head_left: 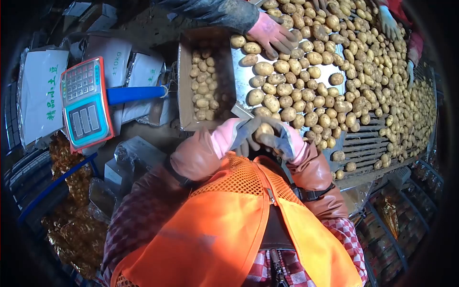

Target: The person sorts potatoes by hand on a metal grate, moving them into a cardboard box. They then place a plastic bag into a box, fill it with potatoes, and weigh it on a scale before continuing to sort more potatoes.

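Note:
Close to my chest, at the near edge of the sorting table, a potato sits between my two gloved hands. My left hand, in a pink and grey glove, curls its fingers against the potato's left side. My right hand, gloved alike, closes on it from the right with the thumb across its front. Many loose potatoes cover the white surface just beyond my hands. Left of them stands an open cardboard box with a layer of potatoes inside.
A co-worker's pink-gloved hand rests on potatoes at the top. Another person's pale gloves reach in at the far right. A slatted metal grate lies right. Left are a digital scale and flat printed cartons.

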{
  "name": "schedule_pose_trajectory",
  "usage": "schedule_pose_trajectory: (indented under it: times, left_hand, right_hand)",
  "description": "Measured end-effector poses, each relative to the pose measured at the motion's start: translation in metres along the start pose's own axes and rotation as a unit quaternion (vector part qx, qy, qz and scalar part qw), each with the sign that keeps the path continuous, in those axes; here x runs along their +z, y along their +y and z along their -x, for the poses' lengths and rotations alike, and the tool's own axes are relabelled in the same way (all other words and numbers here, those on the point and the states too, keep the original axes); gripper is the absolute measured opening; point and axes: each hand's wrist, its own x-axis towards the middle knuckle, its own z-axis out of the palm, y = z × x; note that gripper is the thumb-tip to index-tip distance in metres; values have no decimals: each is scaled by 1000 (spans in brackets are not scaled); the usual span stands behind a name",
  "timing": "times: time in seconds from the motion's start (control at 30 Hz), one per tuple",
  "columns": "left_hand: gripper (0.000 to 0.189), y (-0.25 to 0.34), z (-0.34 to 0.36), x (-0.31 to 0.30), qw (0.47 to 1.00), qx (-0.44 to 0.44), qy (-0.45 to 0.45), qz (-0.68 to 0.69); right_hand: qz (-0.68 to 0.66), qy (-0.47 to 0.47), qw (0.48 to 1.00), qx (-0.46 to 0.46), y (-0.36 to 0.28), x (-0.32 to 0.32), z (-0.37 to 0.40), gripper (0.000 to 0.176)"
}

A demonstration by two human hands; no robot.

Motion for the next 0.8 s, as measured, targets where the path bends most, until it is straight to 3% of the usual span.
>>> schedule_pose_trajectory:
  times: [0.03, 0.07, 0.1, 0.13, 0.17, 0.2, 0.27, 0.33, 0.4, 0.43, 0.47, 0.53, 0.57, 0.63, 0.67, 0.7, 0.73, 0.8]
  left_hand:
    - [47, 9, 13, -1, 998, -20, -23, 59]
    - [48, -16, 3, -22, 978, -37, -75, 192]
    - [50, -17, 0, -30, 992, -89, 19, 88]
    - [51, -59, -29, -65, 961, -186, 52, 200]
    - [51, -148, -62, -116, 886, -79, 326, 319]
    - [45, -116, -39, -106, 884, -35, 362, 295]
    - [42, -119, -51, -120, 905, -55, 396, 146]
    - [40, -124, -67, -125, 919, -95, 382, -5]
    - [37, -127, -82, -130, 918, -125, 345, -147]
    - [36, -126, -87, -132, 911, -135, 326, -211]
    - [35, -127, -88, -132, 898, -143, 310, -278]
    - [32, -124, -74, -133, 853, -140, 298, -405]
    - [31, -124, -68, -129, 828, -130, 292, -461]
    - [29, -118, -54, -118, 796, -101, 275, -529]
    - [33, -142, -70, -147, 734, -137, 215, -630]
    - [34, -146, -66, -141, 870, -78, 412, -259]
    - [43, -116, -68, -111, 869, 24, 453, 200]
    - [42, -46, -47, -43, 895, 100, 430, -57]
  right_hand:
    - [0, 53, 998, -21, 20, -4, 7, 41]
    - [21, 59, 998, -8, 25, -18, 22, 37]
    - [-42, 93, 995, -19, 45, -39, 33, 44]
    - [-107, 127, 986, -30, 69, -62, 44, 52]
    - [-287, 141, 939, -127, 85, -85, 65, 52]
    - [-450, 148, 854, -216, 94, -101, 79, 52]
    - [-376, 220, 872, -222, 89, -110, 99, 54]
    - [-407, 201, 856, -247, 105, -120, 103, 58]
    - [-473, 67, 831, -285, 120, -120, 108, 61]
    - [-420, 320, 818, -228, 111, -106, 109, 61]
    - [-426, 197, 845, -256, 127, -115, 114, 55]
    - [-370, 220, 868, -249, 139, -114, 108, 52]
    - [-372, 234, 860, -259, 140, -117, 109, 52]
    - [-469, 155, 832, -252, 141, -123, 117, 51]
    - [-514, 107, 813, -251, 139, -121, 115, 51]
    - [-555, 51, 791, -253, 136, -117, 111, 51]
    - [-582, 206, 759, -207, 108, -99, 117, 53]
    - [-616, 176, 743, -195, 93, -103, 130, 57]
